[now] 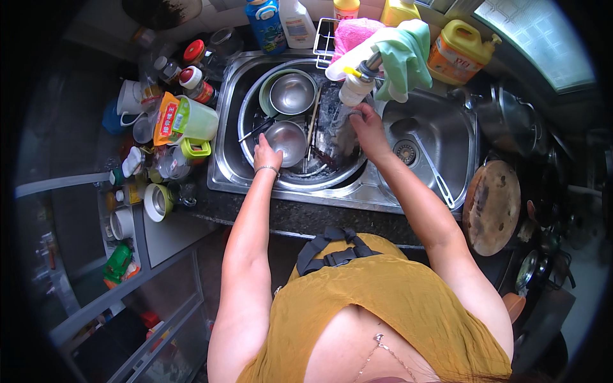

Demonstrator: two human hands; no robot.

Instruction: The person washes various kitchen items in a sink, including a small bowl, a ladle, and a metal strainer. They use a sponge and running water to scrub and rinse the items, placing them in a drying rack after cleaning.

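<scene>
My left hand (267,155) grips the near-left rim of a stainless steel bowl (293,139), its thumb inside. This bowl is over a large round metal basin (249,155) in the left sink compartment. Beyond it, another steel bowl (293,93) sits in a pale green bowl (264,98). Chopsticks (313,117) lie beside the bowls. My right hand (371,131) pinches a small grey scouring pad (356,113), seemingly steel wool, over the basin's right side, just below the faucet's white end piece (355,91). Dark, wet contents low in the basin are hard to make out.
A white slotted utensil (436,167) leans in the right sink compartment (450,129). Green cloth (407,60) drapes over the faucet. A yellow detergent jug (457,52) stands behind. Jars and a measuring jug (198,119) crowd the left; a round wooden chopping board (493,208) stands right.
</scene>
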